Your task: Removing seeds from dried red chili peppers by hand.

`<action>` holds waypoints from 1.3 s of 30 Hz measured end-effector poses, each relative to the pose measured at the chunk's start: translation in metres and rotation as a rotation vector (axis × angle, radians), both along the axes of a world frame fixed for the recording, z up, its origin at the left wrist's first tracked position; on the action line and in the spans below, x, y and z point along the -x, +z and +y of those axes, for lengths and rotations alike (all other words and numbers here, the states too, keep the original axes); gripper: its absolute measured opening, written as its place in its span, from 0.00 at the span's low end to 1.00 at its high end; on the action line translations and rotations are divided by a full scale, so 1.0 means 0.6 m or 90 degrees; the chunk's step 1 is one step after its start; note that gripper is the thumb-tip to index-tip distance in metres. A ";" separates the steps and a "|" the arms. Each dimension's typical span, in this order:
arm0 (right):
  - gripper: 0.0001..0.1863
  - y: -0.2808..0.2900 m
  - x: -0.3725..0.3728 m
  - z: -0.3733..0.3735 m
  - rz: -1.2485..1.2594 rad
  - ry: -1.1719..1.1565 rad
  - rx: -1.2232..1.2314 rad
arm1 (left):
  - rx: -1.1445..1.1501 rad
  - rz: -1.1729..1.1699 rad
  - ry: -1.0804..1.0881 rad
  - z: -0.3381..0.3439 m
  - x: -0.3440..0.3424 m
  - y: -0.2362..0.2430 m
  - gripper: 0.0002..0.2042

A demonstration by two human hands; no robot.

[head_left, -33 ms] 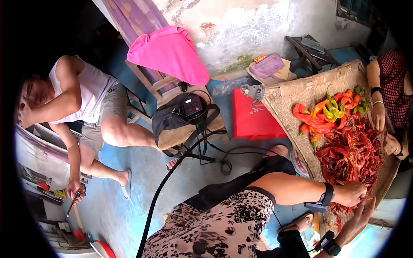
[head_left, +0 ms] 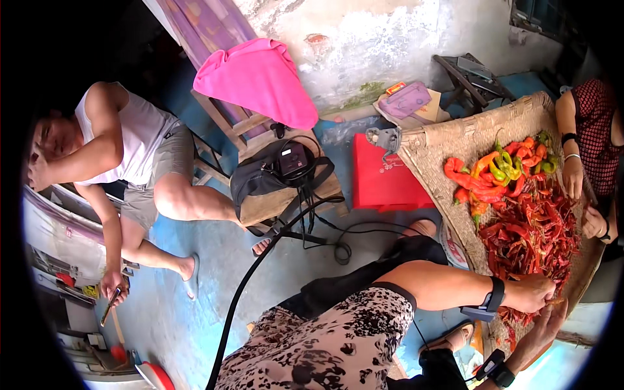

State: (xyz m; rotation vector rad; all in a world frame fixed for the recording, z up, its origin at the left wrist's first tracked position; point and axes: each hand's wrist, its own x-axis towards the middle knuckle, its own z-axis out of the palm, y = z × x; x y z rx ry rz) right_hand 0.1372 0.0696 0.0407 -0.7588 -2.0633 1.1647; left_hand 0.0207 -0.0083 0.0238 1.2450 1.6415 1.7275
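Note:
Over the near end of a woven tray [head_left: 481,127], my hands meet close together above a heap of dried red chili peppers [head_left: 526,231]. My left hand [head_left: 530,292], with a black band at its wrist, is closed, and a small orange-brown bit of chili pepper [head_left: 556,301] shows at its fingertips. Just below and to the right, my right hand [head_left: 549,325] reaches up with bent fingers, its fingertips beside that bit. What lies inside the right fingers is hidden. Larger fresh peppers, red, orange and green [head_left: 497,169], lie at the tray's far end.
Across the tray, another person's hands [head_left: 585,208] are at its right edge. A red bag [head_left: 390,175] stands left of the tray. A wooden chair [head_left: 279,205] carries a black bag and device, with cables trailing toward me. Another person [head_left: 130,149] sits at left.

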 end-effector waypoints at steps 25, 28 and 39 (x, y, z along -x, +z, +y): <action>0.19 -0.143 -0.124 0.312 0.323 -0.165 0.525 | 0.066 0.125 0.009 0.010 0.004 -0.019 0.05; 0.22 -0.173 -0.104 0.276 0.002 -0.086 0.298 | 0.087 0.161 0.008 0.012 0.001 -0.015 0.04; 0.12 -0.028 -0.061 0.096 -0.293 0.003 -0.250 | -0.015 0.276 -0.014 0.032 -0.028 -0.006 0.03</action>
